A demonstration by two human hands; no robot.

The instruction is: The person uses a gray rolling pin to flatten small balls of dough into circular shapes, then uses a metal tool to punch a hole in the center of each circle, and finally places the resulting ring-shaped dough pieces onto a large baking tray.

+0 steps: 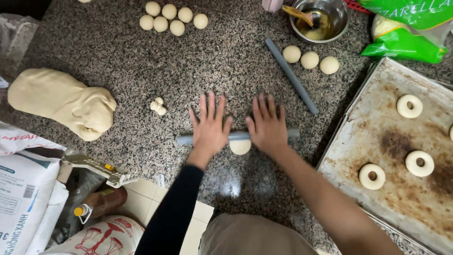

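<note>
My left hand point(209, 125) and my right hand point(267, 125) lie flat, fingers spread, on top of a grey rolling rod point(238, 137) that lies crosswise on the speckled granite counter point(141, 61). Under the rod, between the two hands, a small flattened piece of dough point(240, 147) pokes out toward me. My left arm wears a black sleeve; my right arm is bare.
A second grey rod point(290, 75) lies diagonally beyond. Three dough balls point(310, 60) sit beside it and several more dough balls point(171, 18) at the back. A big dough lump point(61, 101) lies left. A worn baking tray point(377, 141) with dough rings point(372, 176) is on the right; a steel bowl point(319, 19) holds oil and a brush.
</note>
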